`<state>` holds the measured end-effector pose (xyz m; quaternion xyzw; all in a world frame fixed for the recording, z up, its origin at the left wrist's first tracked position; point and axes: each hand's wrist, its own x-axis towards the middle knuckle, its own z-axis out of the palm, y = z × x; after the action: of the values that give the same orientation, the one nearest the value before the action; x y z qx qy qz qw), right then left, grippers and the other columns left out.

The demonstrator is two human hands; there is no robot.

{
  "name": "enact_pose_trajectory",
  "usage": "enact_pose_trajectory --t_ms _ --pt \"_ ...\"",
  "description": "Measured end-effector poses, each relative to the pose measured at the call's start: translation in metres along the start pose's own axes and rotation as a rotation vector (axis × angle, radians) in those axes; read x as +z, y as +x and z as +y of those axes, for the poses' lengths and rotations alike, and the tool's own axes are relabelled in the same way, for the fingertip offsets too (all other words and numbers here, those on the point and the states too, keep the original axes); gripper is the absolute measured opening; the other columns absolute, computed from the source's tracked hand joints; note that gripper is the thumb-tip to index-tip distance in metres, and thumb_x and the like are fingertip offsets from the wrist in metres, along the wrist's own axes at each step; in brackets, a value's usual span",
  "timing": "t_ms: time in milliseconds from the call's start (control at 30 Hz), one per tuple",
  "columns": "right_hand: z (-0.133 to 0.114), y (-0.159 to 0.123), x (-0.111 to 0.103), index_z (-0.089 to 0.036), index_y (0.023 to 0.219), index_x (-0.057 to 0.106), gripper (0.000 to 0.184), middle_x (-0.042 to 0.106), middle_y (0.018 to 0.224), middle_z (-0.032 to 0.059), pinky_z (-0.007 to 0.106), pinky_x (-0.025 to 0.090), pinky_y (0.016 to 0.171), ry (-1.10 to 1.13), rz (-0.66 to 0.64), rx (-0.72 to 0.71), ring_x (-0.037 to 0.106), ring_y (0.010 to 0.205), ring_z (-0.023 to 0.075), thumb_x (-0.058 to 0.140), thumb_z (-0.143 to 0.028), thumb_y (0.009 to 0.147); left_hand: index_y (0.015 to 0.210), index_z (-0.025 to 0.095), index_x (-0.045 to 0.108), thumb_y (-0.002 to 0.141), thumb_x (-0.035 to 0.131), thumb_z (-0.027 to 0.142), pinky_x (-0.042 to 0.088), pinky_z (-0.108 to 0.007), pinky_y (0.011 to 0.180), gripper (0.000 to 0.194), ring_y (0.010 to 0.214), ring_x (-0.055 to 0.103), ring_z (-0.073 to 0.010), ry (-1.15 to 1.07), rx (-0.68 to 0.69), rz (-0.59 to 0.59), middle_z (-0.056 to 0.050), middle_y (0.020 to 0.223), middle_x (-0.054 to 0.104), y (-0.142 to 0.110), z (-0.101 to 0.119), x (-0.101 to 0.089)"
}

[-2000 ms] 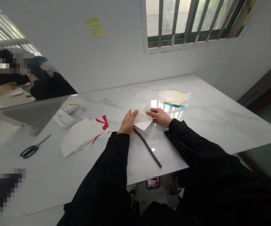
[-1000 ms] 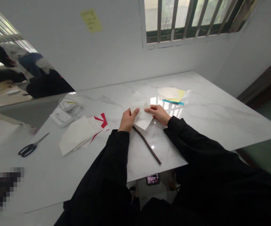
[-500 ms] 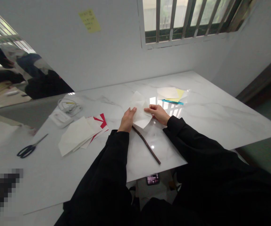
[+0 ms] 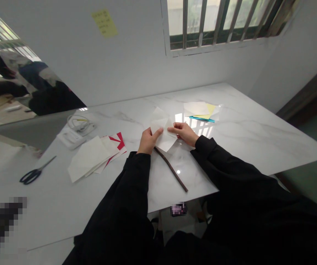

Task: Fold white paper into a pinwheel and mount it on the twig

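Observation:
A white square of paper (image 4: pixel 164 137) lies on the white marble table (image 4: pixel 230 140), partly folded, one corner pointing toward me. My left hand (image 4: pixel 148 140) pinches its left edge, thumb on top. My right hand (image 4: pixel 183 132) pinches a folded flap at the upper right. Both arms wear black sleeves. A thin dark stick (image 4: pixel 171 170) lies just below the paper, running diagonally toward the table's near edge.
A pile of white and red paper sheets (image 4: pixel 95 156) sits to the left, black scissors (image 4: pixel 34 173) farther left. A white cable and charger (image 4: pixel 77 129) lie behind them. Cream, yellow and blue sheets (image 4: pixel 201 111) lie at the back right. A mirror leans at left.
My hands have shifted slightly on the paper: the flap rose a second ago and now lies lower under my right fingers. The left thumb has moved onto the sheet's edge.

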<state>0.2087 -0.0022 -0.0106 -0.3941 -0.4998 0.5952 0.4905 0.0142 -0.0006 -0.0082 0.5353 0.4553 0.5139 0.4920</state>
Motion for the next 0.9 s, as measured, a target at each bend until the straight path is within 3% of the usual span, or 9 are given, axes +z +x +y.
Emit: enact_pose_trajectory --t_ms 633,767,900 --pt "-0.0006 -0.0011 0.0022 -0.019 0.073 0.059 0.053 0.050 0.059 -0.0060 0.023 0.031 0.050 -0.067 -0.028 -0.064 0.040 0.054 0.0079 0.090 -0.062 0.068 0.103 0.009 0.081 0.059 0.096 0.058 0.062 -0.044 0.087 0.068 0.098 0.076 -0.0357 0.033 -0.027 0.023 -0.016 0.099 0.082 -0.0069 0.0079 0.0026" --pt "0.0007 0.0023 -0.0002 -0.019 0.094 0.069 0.051 0.057 0.067 -0.0038 0.022 0.039 0.051 -0.050 0.007 -0.075 0.047 0.056 0.0085 0.084 -0.064 0.075 0.104 0.010 0.080 0.062 0.095 0.051 0.062 -0.044 0.093 0.061 0.105 0.076 -0.0352 -0.068 -0.008 0.120 -0.016 0.107 0.082 -0.0034 0.0069 0.0022" --pt "-0.0020 0.0019 -0.0041 -0.023 0.136 0.064 0.062 0.070 0.087 0.0014 0.024 0.049 0.055 -0.127 -0.007 -0.126 0.056 0.059 0.0099 0.076 -0.058 0.087 0.102 0.011 0.077 0.067 0.094 0.037 0.061 -0.046 0.101 0.047 0.114 0.075 -0.0340 -0.257 -0.020 0.276 -0.017 0.111 0.081 0.0017 0.0082 0.0001"
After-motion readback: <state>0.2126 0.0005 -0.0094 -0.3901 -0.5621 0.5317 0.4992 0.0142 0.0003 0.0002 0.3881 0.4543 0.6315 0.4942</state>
